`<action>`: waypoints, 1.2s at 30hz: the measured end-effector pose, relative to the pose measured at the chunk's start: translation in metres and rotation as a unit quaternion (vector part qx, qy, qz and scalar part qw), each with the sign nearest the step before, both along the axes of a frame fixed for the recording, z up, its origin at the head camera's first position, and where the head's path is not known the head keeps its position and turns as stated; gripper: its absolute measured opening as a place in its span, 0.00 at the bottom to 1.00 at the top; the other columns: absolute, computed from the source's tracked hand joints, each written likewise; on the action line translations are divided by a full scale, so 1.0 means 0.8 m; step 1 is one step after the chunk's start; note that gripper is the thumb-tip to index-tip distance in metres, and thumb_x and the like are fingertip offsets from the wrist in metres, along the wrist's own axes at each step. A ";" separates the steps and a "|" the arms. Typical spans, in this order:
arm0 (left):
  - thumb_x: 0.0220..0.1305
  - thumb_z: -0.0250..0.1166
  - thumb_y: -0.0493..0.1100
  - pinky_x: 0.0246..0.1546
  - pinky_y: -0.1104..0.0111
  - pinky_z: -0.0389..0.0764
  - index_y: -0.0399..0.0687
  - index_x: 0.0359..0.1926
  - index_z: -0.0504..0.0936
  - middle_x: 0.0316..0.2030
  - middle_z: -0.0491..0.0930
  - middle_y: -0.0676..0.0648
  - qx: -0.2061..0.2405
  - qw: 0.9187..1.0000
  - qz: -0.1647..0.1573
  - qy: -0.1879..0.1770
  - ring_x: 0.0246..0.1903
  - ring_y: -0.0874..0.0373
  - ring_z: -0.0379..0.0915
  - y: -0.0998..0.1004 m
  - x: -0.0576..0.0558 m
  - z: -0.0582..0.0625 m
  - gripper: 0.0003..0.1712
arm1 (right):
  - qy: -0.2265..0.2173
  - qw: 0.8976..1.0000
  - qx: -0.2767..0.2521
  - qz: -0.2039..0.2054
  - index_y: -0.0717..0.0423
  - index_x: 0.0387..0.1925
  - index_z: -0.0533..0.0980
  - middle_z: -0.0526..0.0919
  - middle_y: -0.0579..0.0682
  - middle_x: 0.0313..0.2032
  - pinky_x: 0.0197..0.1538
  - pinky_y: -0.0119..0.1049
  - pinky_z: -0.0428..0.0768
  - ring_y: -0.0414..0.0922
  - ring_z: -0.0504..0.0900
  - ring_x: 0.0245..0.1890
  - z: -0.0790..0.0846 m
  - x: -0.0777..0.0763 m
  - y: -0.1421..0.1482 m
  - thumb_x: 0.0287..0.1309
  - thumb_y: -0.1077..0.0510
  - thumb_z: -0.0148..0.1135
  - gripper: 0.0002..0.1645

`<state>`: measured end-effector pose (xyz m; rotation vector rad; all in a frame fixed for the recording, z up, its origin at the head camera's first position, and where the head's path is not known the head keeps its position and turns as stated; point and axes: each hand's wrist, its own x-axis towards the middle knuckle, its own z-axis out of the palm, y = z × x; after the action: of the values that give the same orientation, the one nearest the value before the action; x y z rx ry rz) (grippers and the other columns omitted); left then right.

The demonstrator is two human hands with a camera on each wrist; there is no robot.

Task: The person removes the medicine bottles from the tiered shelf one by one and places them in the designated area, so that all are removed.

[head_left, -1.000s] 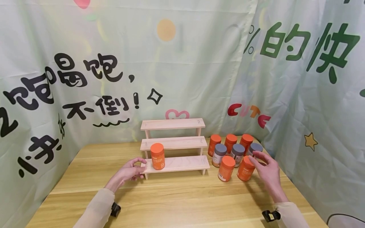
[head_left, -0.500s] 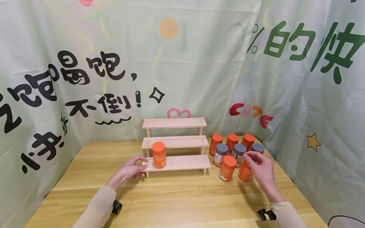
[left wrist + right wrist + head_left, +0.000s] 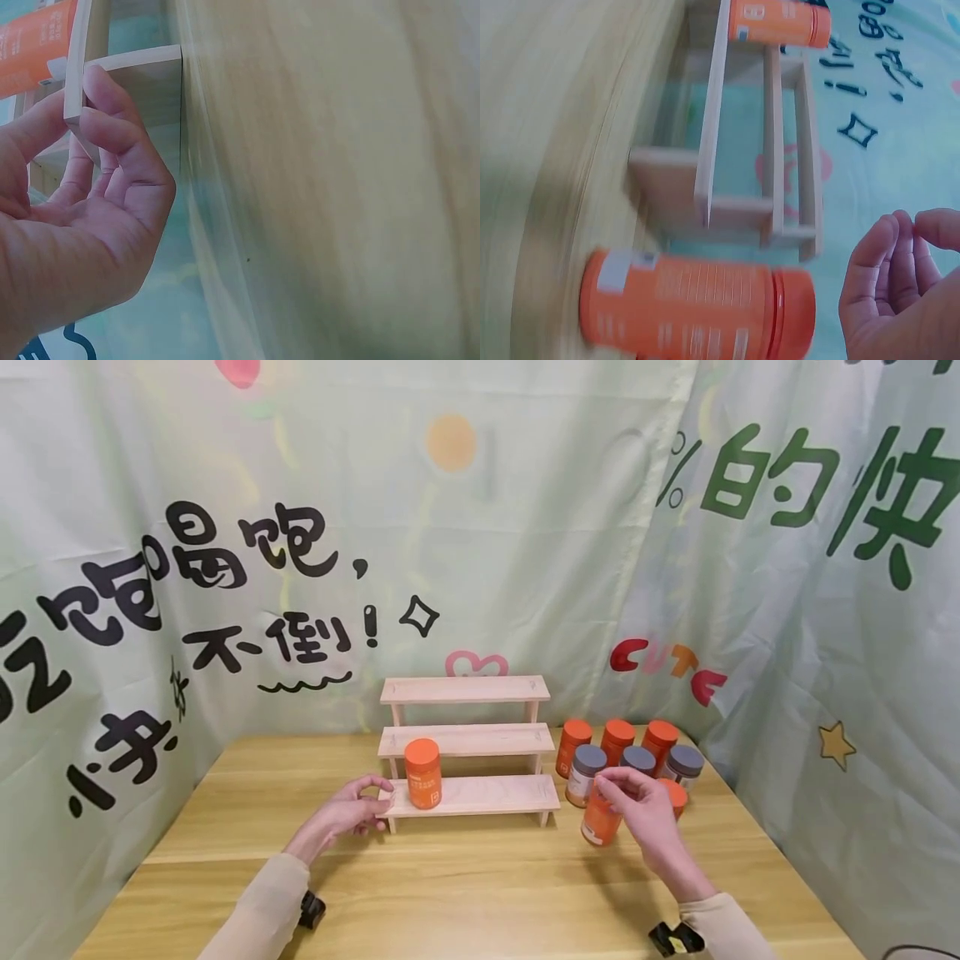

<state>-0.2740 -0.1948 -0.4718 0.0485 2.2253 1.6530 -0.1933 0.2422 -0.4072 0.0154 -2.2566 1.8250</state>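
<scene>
A three-tier wooden display stand (image 3: 495, 792) stands on the table, with one orange jar (image 3: 423, 775) upright at the left of its lowest step. My left hand (image 3: 347, 814) pinches the left end of that step; in the left wrist view the thumb and fingers lie on either side of the board (image 3: 76, 71). Over a front orange jar (image 3: 599, 825) on the table hovers my right hand (image 3: 647, 814), fingers loosely bent. The right wrist view shows this hand (image 3: 904, 289) beyond the jar's lid, apart from it, with nothing between thumb and fingers.
Several orange-lidded jars and grey-lidded jars (image 3: 684, 762) stand close together right of the stand. Another orange jar (image 3: 675, 797) is partly hidden behind my right hand. A printed cloth (image 3: 525, 527) hangs behind and beside the wooden table (image 3: 465, 893).
My right hand has moved left, from the right front orange jar to above the left front one. The left hand keeps its hold on the stand. The view has shifted slightly.
</scene>
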 end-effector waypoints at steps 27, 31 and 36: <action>0.66 0.63 0.43 0.22 0.69 0.69 0.48 0.56 0.70 0.30 0.81 0.47 -0.001 1.000 -0.007 0.001 0.26 0.56 0.78 0.002 0.000 -0.002 0.20 | -0.046 0.982 -0.040 0.180 0.70 0.42 0.78 0.80 0.50 0.28 0.34 0.31 0.79 0.38 0.79 0.29 -0.045 -0.040 -0.132 0.61 0.60 0.66 0.15; 0.66 0.63 0.43 0.22 0.69 0.69 0.48 0.56 0.70 0.31 0.82 0.46 0.001 1.000 -0.005 0.000 0.27 0.56 0.78 0.002 -0.001 -0.001 0.19 | -0.049 0.983 -0.044 0.170 0.71 0.44 0.78 0.82 0.50 0.30 0.35 0.33 0.80 0.37 0.79 0.30 -0.049 -0.050 -0.148 0.59 0.62 0.67 0.16; 0.66 0.63 0.43 0.22 0.69 0.70 0.47 0.56 0.70 0.30 0.81 0.46 0.001 1.000 -0.005 0.000 0.26 0.56 0.78 0.000 -0.002 0.000 0.20 | -0.048 0.983 -0.056 0.168 0.69 0.49 0.78 0.83 0.55 0.37 0.37 0.35 0.82 0.37 0.80 0.32 -0.052 -0.060 -0.170 0.58 0.64 0.67 0.18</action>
<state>-0.2758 -0.1947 -0.4718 0.0604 2.2191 1.6498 -0.2413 0.1064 -0.4484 0.3142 -2.3252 2.1623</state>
